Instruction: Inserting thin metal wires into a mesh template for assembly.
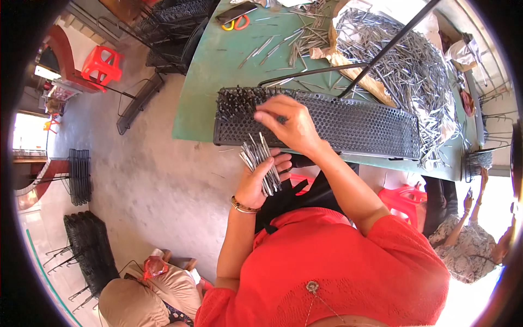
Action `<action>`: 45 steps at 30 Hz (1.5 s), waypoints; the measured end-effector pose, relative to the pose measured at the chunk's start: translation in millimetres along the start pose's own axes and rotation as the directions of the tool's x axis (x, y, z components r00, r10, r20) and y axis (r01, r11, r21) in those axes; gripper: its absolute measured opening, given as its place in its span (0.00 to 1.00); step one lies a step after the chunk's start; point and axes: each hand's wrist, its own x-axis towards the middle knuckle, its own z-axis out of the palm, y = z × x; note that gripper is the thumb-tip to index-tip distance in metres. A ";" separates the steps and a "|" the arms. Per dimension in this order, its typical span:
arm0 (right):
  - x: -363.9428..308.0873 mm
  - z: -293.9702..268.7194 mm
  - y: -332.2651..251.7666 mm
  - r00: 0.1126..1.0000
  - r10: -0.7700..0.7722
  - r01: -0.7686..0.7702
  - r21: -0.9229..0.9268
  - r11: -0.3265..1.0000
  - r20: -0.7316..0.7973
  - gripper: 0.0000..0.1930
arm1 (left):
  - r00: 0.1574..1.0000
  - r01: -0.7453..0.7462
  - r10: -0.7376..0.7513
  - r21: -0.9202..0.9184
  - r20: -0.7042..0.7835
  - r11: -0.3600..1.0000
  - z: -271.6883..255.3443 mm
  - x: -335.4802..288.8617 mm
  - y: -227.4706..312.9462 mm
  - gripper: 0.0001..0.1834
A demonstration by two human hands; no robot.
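A bundle of thin silvery metal rods (262, 163) lies across the palm of my left hand (256, 185), with the thumb closed over it. My right hand (294, 122) is above a long black perforated rack (365, 128), its thumb and fingers pinched together. Whatever the pinch holds, if anything, is hidden. Just left of these fingertips, many dark-tipped rods stand upright in the holes at the rack's left end (234, 103). Toward the right, the holes show no standing rods. A long black metal handle (376, 57) rises from the rack's far side.
The green table (204, 92) carries a large heap of loose rods (397, 65) on paper, orange-and-yellow-handled scissors (237, 23) and a dark phone (236, 12). Black racks (90, 240) stand on the floor at left, near a red stool (102, 65). Other people sit at lower left and right.
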 end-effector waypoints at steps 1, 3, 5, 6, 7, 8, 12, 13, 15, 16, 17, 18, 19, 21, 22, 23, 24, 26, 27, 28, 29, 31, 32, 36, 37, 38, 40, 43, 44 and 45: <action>-4.8 -7.0 -6.8 0.958 0.220 -0.247 0.140 0.959 0.186 0.11 | 1.000 0.000 0.000 -0.002 0.002 1.000 1.1 -0.5 2.1 0.18; -14.2 -8.9 -3.7 0.965 0.161 -0.195 0.157 0.968 0.206 0.15 | 0.999 -0.039 0.039 0.000 0.037 0.999 4.6 -1.7 7.1 0.17; -18.7 -12.6 -6.6 0.720 0.383 -0.602 0.246 0.760 0.578 0.13 | 0.998 -0.044 0.044 -0.002 0.042 0.999 2.0 -1.4 6.5 0.17; -20.0 -11.4 -9.8 0.690 0.422 -0.673 0.304 0.674 0.589 0.11 | 0.998 -0.043 0.043 0.008 0.050 0.999 1.6 -1.6 6.2 0.17; -19.9 -12.0 -8.3 0.690 0.421 -0.671 0.303 0.676 0.588 0.11 | 0.997 -0.044 0.043 0.018 0.058 0.999 1.7 -1.0 6.0 0.17; -20.7 -12.7 -5.6 0.678 0.437 -0.687 0.298 0.663 0.591 0.12 | 0.997 -0.046 0.045 0.017 0.059 0.999 2.7 -0.2 5.5 0.17; -23.4 -7.5 6.1 0.718 0.486 -0.665 0.285 0.690 0.497 0.11 | 1.000 -0.011 0.011 0.017 0.003 1.000 3.9 1.6 4.8 0.17; -19.8 -8.3 3.2 0.718 0.484 -0.664 0.285 0.691 0.499 0.11 | 1.000 -0.011 0.011 0.021 -0.017 1.000 1.9 1.2 4.8 0.17; -11.2 -11.3 -3.7 0.759 0.508 -0.634 0.284 0.719 0.409 0.11 | 0.999 -0.018 0.019 0.018 -0.028 1.000 -7.3 1.5 3.2 0.18; -8.1 -10.4 -1.2 0.804 0.480 -0.586 0.337 0.736 0.350 0.11 | 0.999 -0.022 0.023 0.017 -0.039 1.000 -9.5 1.3 2.8 0.19; -4.3 -10.0 1.1 0.805 0.478 -0.585 0.337 0.737 0.352 0.11 | 0.999 -0.025 0.026 0.016 -0.040 1.000 -10.6 0.9 2.3 0.19; -0.1 -9.7 3.1 0.840 0.477 -0.541 0.318 0.779 0.259 0.11 | 0.999 -0.020 0.020 0.010 -0.049 1.000 -10.8 0.3 2.3 0.18; 3.7 -9.9 4.0 0.868 0.470 -0.497 0.291 0.817 0.162 0.11 | 0.998 -0.012 0.013 0.004 -0.056 1.000 -10.5 0.0 2.2 0.18; 10.9 -5.3 2.9 0.877 0.472 -0.473 0.328 0.818 0.089 0.11 | 0.998 0.004 -0.004 -0.005 -0.060 1.000 -9.4 -0.1 0.7 0.17; 14.2 -3.1 3.4 0.893 0.449 -0.430 0.319 0.844 0.016 0.11 | 0.998 0.021 -0.022 -0.011 -0.064 1.000 -8.6 0.0 0.5 0.17; 17.0 -1.4 4.2 0.904 0.423 -0.387 0.307 0.869 -0.057 0.11 | 0.998 0.019 -0.020 -0.012 -0.062 1.000 -8.1 0.1 -0.4 0.17; 18.6 0.0 5.9 0.907 0.416 -0.378 0.310 0.872 -0.062 0.11 | 0.998 0.024 -0.025 -0.014 -0.054 1.000 -8.0 0.3 -1.8 0.17; 19.8 4.5 8.1 0.919 0.390 -0.361 0.262 0.895 -0.066 0.11 | 0.999 0.027 -0.028 -0.021 -0.046 0.999 -9.4 -0.5 -3.0 0.16; 20.1 6.7 9.4 0.929 0.364 -0.343 0.215 0.915 -0.071 0.11 | 0.998 0.030 -0.031 -0.017 -0.046 0.999 -9.8 -0.7 -3.3 0.16; 19.5 8.8 12.7 0.928 0.366 -0.344 0.220 0.913 -0.071 0.11 | 0.998 0.036 -0.036 -0.004 -0.053 0.999 -9.1 -0.9 -2.8 0.16; 18.9 10.9 15.8 0.937 0.341 -0.318 0.209 0.925 -0.080 0.11 | 0.998 0.036 -0.036 -0.001 -0.057 0.999 -8.6 -1.0 -2.5 0.16; 17.6 13.4 18.5 0.946 0.313 -0.292 0.194 0.937 -0.088 0.11 | 0.998 0.039 -0.038 0.008 -0.054 0.999 -9.3 -1.2 -2.4 0.16; 17.0 14.5 17.9 0.949 0.306 -0.289 0.178 0.941 -0.078 0.11 | 0.998 0.038 -0.038 0.006 -0.052 0.999 -10.3 -1.3 -2.4 0.16; 15.8 14.8 15.4 0.982 0.183 -0.176 0.127 0.976 -0.051 0.11 | 0.998 0.040 -0.040 -0.003 -0.047 0.999 -13.0 -1.0 -2.5 0.16; 15.5 14.6 14.4 0.982 0.183 -0.176 0.126 0.976 -0.049 0.11 | 0.998 0.039 -0.039 -0.003 -0.046 0.999 -13.1 -0.9 -2.9 0.16; 15.1 14.6 13.4 0.985 0.171 -0.167 0.132 0.977 -0.025 0.10 | 0.998 0.039 -0.039 -0.005 -0.046 0.999 -13.4 -0.8 -3.2 0.16; 13.9 14.7 14.6 0.987 0.159 -0.158 0.137 0.978 -0.001 0.09 | 0.998 0.041 -0.041 -0.005 -0.043 0.999 -13.8 -0.4 -3.9 0.16; 10.2 15.6 18.6 0.999 -0.050 0.049 0.012 0.999 0.014 0.09 | 0.998 0.040 -0.040 0.002 -0.041 0.999 -12.5 -0.2 -3.9 0.16; 9.0 15.6 17.4 1.000 -0.013 0.013 0.020 1.000 0.013 0.09 | 0.998 0.040 -0.040 0.001 -0.041 0.999 -12.3 -0.3 -3.8 0.16; 8.1 15.8 16.5 1.000 0.024 -0.024 0.028 0.999 0.013 0.09 | 0.998 0.041 -0.041 0.005 -0.044 0.999 -12.0 -0.3 -3.7 0.16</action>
